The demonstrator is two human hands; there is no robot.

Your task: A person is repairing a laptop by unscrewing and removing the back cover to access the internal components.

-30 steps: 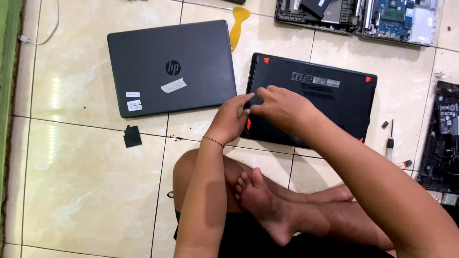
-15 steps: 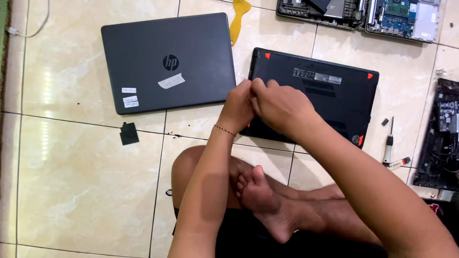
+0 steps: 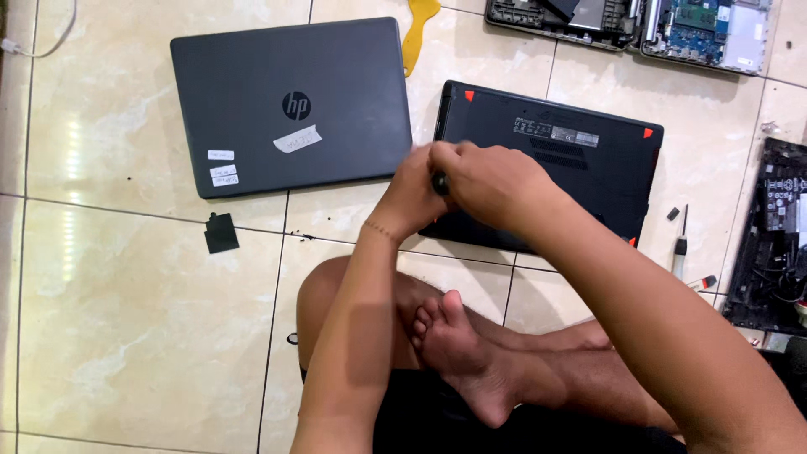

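Note:
A black laptop lies bottom-up on the tiled floor, with red feet at its corners. Both my hands meet over its left side. My right hand is curled around a small dark tool handle, of which only the end shows. Pressed against it from the left, my left hand has its fingers hidden, so its grip is unclear. My crossed legs and a bare foot sit just below the laptop.
A closed grey laptop lies to the left, a yellow pry tool above it. A small black square piece and a screwdriver lie on the floor. Opened laptop chassis and dismantled parts sit top right and right.
Both hands have moved up together from the black laptop's lower left edge to its left side. The laptops have stayed in place.

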